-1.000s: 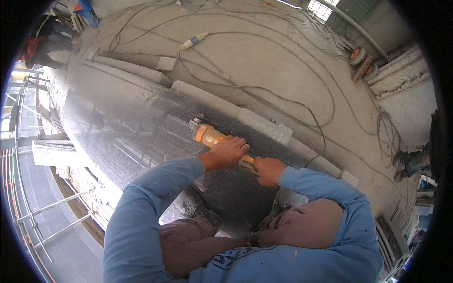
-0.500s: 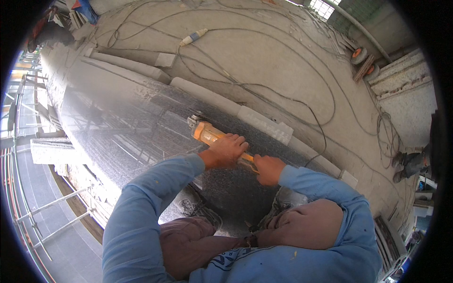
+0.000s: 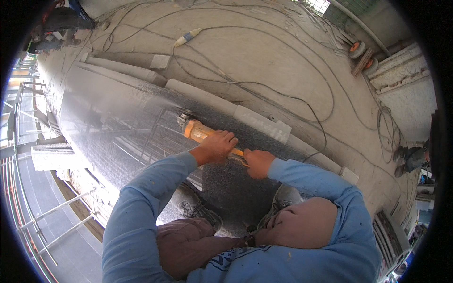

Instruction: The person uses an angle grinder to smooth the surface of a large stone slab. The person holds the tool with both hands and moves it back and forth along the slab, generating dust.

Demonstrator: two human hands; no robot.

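Note:
An orange-yellow angle grinder [image 3: 197,131] is held in both hands, low over a dark grey stone slab [image 3: 226,188]. My left hand [image 3: 216,146] wraps round the front of its body, and my right hand [image 3: 259,163] grips the rear end. The metal head [image 3: 185,118] points to the far left, with its disc at the slab's surface. Pale dust [image 3: 118,96] spreads from the disc across the far left of the slab, partly veiling it. My shoes [image 3: 188,200] rest on the slab, on either side of a darker patch.
Long light stone blocks [image 3: 203,96] line the slab's far edge. Cables and a connector [image 3: 188,37] lie across the dusty floor. Metal scaffold poles [image 3: 56,210] stand at the left. Another person's legs [image 3: 410,158] show at the right, and a person [image 3: 59,26] is at the far left.
Both hands and the angle grinder have shifted a little left and away from me. A streak of dust now sprays left from the disc. The person at the far left shows more.

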